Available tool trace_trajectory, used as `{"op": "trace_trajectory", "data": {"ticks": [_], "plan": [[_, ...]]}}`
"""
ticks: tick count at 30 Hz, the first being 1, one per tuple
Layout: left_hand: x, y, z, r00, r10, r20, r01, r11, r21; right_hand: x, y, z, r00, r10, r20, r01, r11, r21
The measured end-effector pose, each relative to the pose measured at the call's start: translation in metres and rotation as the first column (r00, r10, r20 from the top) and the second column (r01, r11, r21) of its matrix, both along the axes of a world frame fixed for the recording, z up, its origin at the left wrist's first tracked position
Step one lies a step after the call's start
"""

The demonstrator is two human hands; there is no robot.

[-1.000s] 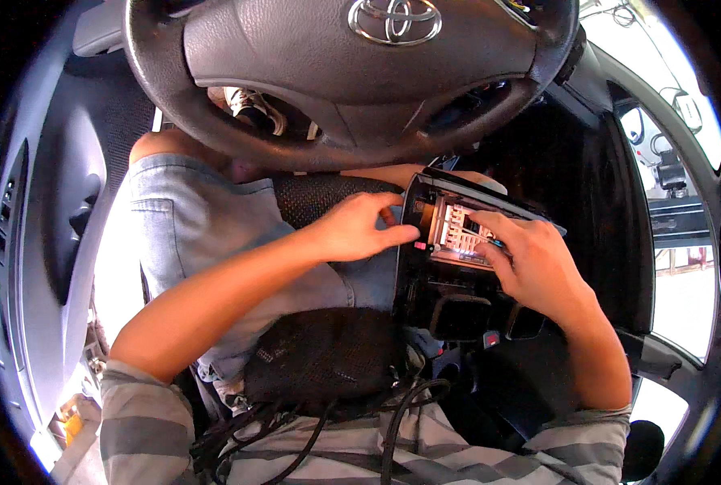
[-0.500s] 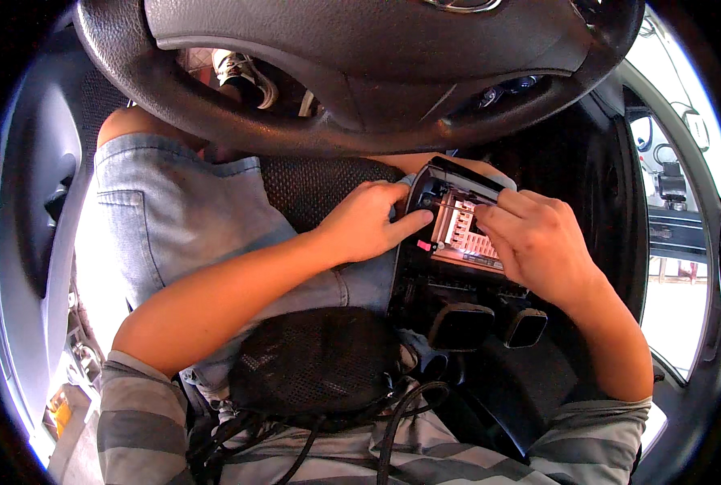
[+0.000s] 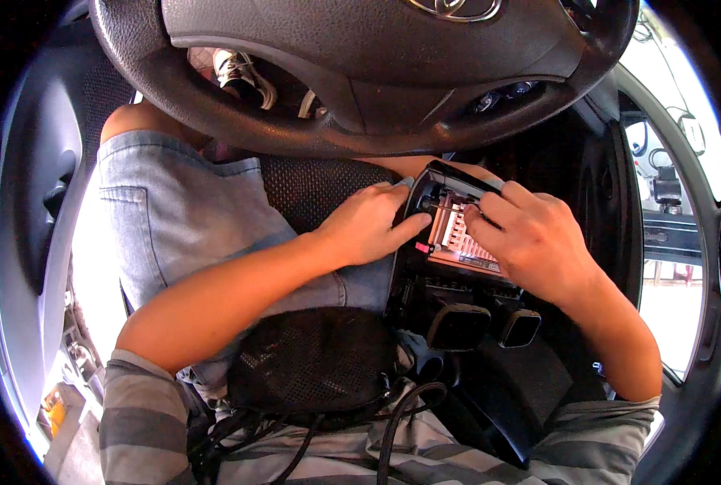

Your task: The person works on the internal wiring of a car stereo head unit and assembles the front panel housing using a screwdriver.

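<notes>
A black, boxy device (image 3: 411,198) stands at my right thigh, its opened inside showing a pinkish frame with a white slotted part (image 3: 455,240). My left hand (image 3: 368,226) grips the device's left edge, thumb on the inner rim and fingers behind it. In a pinch, my right hand (image 3: 530,234) holds a thin metal rod (image 3: 448,208), perhaps a screwdriver shaft. The rod's tip points left into the device's upper corner, close to my left thumb. My right palm hides the rod's other end and the device's right side. A small pink tab (image 3: 422,248) sticks out at the lower left.
The steering wheel (image 3: 360,133) arches just beyond my hands. Two dark, square-topped pieces (image 3: 459,326) stand below the device, beside the centre console. On my lap lies a black mesh pouch (image 3: 316,364) with cords. The car door (image 3: 41,186) is at left.
My right fingertips have shifted slightly left along the device, with the rod still in them. My left hand keeps its hold. The whole view has tilted a little.
</notes>
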State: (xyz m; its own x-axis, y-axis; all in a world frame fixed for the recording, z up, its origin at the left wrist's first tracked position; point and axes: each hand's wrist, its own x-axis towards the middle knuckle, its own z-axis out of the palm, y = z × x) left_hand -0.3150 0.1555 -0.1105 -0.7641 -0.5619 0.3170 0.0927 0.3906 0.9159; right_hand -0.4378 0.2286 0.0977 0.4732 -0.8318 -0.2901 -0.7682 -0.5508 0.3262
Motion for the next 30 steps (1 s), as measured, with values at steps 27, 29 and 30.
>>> {"op": "trace_trajectory", "data": {"ticks": [27, 29, 30], "plan": [[-0.005, 0.006, -0.008, 0.996, 0.057, -0.071, -0.056, 0.998, 0.007, 0.022, -0.034, 0.014, 0.918, 0.255, -0.303, -0.158, 0.937, 0.312], [-0.003, 0.005, -0.009, 0.997, 0.063, -0.049, -0.063, 0.998, -0.002, 0.022, -0.039, 0.014, 0.891, 0.328, -0.314, -0.215, 0.913, 0.346], [-0.004, 0.005, -0.009, 0.997, 0.044, -0.066, -0.043, 0.999, 0.013, 0.020, -0.041, 0.016, 0.891, 0.330, -0.310, -0.219, 0.913, 0.344]]}}
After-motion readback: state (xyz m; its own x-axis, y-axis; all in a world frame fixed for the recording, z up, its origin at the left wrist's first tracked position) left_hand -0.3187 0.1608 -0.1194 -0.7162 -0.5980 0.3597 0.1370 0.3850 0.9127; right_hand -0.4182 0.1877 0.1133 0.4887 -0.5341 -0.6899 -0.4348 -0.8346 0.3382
